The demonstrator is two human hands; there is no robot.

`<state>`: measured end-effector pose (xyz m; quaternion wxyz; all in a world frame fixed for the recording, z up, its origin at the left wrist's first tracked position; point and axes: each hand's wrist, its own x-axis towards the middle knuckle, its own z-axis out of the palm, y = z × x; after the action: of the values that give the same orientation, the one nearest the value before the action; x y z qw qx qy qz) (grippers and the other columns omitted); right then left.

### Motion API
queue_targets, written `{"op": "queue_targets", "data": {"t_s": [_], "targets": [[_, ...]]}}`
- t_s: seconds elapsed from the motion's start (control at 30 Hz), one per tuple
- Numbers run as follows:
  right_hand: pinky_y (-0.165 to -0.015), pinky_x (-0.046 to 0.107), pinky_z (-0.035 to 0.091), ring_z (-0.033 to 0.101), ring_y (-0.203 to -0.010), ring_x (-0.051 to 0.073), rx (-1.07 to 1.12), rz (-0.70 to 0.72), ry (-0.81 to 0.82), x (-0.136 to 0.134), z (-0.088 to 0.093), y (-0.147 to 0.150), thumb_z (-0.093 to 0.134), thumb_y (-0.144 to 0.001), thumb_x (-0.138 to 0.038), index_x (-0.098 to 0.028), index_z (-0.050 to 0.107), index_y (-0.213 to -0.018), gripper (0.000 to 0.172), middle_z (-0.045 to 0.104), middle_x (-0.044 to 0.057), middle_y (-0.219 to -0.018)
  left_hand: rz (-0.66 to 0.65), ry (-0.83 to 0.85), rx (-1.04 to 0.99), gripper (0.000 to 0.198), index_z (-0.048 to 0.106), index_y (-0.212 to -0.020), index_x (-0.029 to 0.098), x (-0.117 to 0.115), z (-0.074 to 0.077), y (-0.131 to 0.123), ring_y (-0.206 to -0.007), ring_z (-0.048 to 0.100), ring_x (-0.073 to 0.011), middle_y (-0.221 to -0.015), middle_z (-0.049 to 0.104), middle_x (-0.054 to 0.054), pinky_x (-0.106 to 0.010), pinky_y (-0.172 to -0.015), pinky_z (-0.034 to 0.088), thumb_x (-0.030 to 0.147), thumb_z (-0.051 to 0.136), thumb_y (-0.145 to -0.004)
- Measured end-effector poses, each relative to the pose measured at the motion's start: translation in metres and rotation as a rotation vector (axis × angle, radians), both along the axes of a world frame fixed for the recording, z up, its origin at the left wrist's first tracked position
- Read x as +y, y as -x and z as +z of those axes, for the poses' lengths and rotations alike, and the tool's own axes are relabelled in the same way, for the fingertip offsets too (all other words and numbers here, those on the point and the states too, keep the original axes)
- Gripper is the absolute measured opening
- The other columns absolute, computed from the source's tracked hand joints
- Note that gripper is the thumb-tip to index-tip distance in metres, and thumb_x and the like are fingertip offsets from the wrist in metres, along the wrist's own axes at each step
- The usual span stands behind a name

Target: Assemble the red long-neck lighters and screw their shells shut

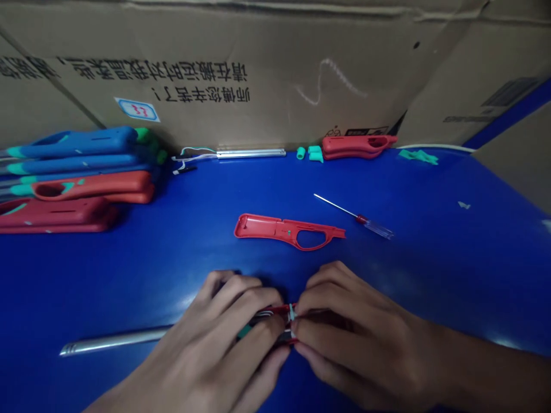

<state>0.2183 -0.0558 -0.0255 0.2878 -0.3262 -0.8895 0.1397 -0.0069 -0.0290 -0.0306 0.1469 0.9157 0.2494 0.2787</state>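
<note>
red lighter [287, 322] gripped by l hand [228, 338] & r hand [353, 338], lies crosswise, tube [112, 341] points left.

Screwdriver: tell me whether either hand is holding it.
No, the screwdriver lies alone on the blue table, apart from both the left hand and the right hand.

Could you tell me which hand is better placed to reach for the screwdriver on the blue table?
Probably the right hand: the screwdriver lies just beyond it on that side, while the left hand is farther off and grips the red part with the metal tube.
</note>
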Motion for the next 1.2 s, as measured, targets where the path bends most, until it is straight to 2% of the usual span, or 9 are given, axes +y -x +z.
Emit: {"op": "queue_targets", "data": {"t_s": [0.2, 0.4, 0.63, 0.83, 0.97, 1.13, 1.2], "targets": [[-0.071, 0.033, 0.050, 0.056, -0.077, 0.016, 0.000, 0.044, -0.029, 0.003, -0.001, -0.002, 0.056, -0.091, -0.009, -0.011, 0.069, -0.079, 0.018, 0.068, 0.007, -0.085, -0.001, 0.029, -0.009, 0.012, 0.069, -0.098, 0.018, 0.000, -0.002, -0.002, -0.100, 0.057, -0.0199, -0.102, 0.070, -0.003, -0.036, -0.091, 0.043, 0.012, 0.064, -0.089], [-0.075, 0.037, 0.050, 0.057, -0.077, 0.017, 0.044, 0.039, -0.044, 0.003, -0.006, -0.001, 0.063, -0.086, -0.007, -0.008, 0.071, -0.082, 0.009, 0.070, 0.008, -0.084, 0.017, 0.052, -0.014, 0.014, 0.069, -0.097, 0.018, -0.002, 0.001, -0.001, -0.105, 0.055, -0.0185, -0.108, 0.067, -0.002, -0.033, -0.093, 0.044, 0.009, 0.066, -0.087], [-0.076, 0.036, 0.050, 0.059, -0.078, 0.018, 0.019, 0.024, -0.018, 0.000, -0.005, -0.002, 0.064, -0.087, -0.009, -0.009, 0.072, -0.080, 0.011, 0.069, 0.008, -0.082, 0.038, 0.018, 0.016, 0.012, 0.069, -0.097, 0.019, -0.007, 0.001, -0.003, -0.108, 0.059, -0.0199, -0.108, 0.071, -0.002, -0.037, -0.096, 0.044, 0.011, 0.063, -0.090], [-0.075, 0.036, 0.052, 0.058, -0.078, 0.016, -0.015, 0.028, -0.036, 0.001, -0.003, -0.002, 0.058, -0.090, -0.011, -0.012, 0.070, -0.078, 0.018, 0.068, 0.007, -0.082, 0.040, 0.093, 0.051, 0.028, 0.064, -0.114, 0.021, -0.014, -0.006, 0.006, -0.126, 0.052, -0.0232, -0.123, 0.066, -0.002, -0.040, -0.109, 0.044, 0.011, 0.066, -0.088], [-0.074, 0.036, 0.052, 0.057, -0.077, 0.017, -0.008, 0.030, -0.038, 0.001, -0.004, -0.001, 0.057, -0.090, -0.011, -0.012, 0.069, -0.078, 0.017, 0.067, 0.007, -0.083, 0.067, 0.100, 0.008, 0.026, 0.065, -0.109, 0.020, -0.014, -0.007, 0.005, -0.126, 0.050, -0.0247, -0.119, 0.066, -0.004, -0.039, -0.104, 0.048, 0.010, 0.068, -0.086], [-0.076, 0.037, 0.052, 0.059, -0.079, 0.017, -0.018, 0.014, -0.016, 0.000, -0.004, -0.001, 0.056, -0.091, -0.011, -0.013, 0.069, -0.081, 0.017, 0.067, 0.007, -0.084, 0.053, 0.092, 0.023, 0.021, 0.065, -0.107, 0.020, -0.012, -0.002, 0.001, -0.125, 0.050, -0.0236, -0.121, 0.065, -0.003, -0.041, -0.109, 0.042, 0.011, 0.065, -0.089], [-0.076, 0.037, 0.052, 0.059, -0.080, 0.018, -0.006, 0.018, -0.016, 0.000, -0.003, -0.001, 0.058, -0.090, -0.010, -0.012, 0.070, -0.081, 0.015, 0.067, 0.008, -0.085, 0.054, 0.089, 0.038, 0.017, 0.066, -0.105, 0.021, -0.011, 0.000, -0.001, -0.122, 0.052, -0.0224, -0.119, 0.066, -0.002, -0.040, -0.106, 0.044, 0.013, 0.063, -0.090]]}}
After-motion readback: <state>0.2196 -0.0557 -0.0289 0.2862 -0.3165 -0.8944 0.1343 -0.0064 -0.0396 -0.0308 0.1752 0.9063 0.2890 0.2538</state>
